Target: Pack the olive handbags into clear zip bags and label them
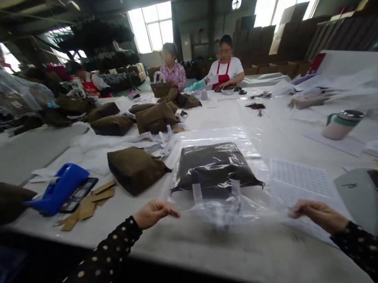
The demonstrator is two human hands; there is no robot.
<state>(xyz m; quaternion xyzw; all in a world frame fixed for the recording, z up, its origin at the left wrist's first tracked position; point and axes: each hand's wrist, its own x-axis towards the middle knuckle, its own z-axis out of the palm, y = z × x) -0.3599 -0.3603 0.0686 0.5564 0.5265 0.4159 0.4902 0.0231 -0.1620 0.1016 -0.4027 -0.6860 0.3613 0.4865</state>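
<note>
A long white table [274, 132] fills most of the view, its near edge running across in front of the wearer. Three people are at its far side: a person in red and white [91, 85] on the left, a person in a patterned purple top [174, 71] in the middle, and a person in a white top and red apron [230, 68] on the right. A heap of brown bags [156, 118] lies between them and the wearer, trailing off to the left.

Nearer, at the centre of the table, a clear plastic bag [259, 202] lies flat with its mouth towards the wearer. Inside it is the dark bag [213, 166], its white straps [197, 193] pointing to the mouth. Just left stands a single brown bag [135, 169]. To the right are a gray device [358, 198] and a printed sheet [297, 183], the sheet just beside the plastic.

Left of the brown bag sits a blue tape dispenser [63, 188]. The left hand [154, 213] is at the mouth's left corner, its grip pinching the film; the right hand [319, 215], slightly blurred, has its grip pinching the right corner. Both wrists wear dotted sleeves [115, 246].

Smaller still are a pink tumbler [340, 127] at the right, a flat black object [77, 195] beside the dispenser, and cardboard pieces [88, 207] near it.
</note>
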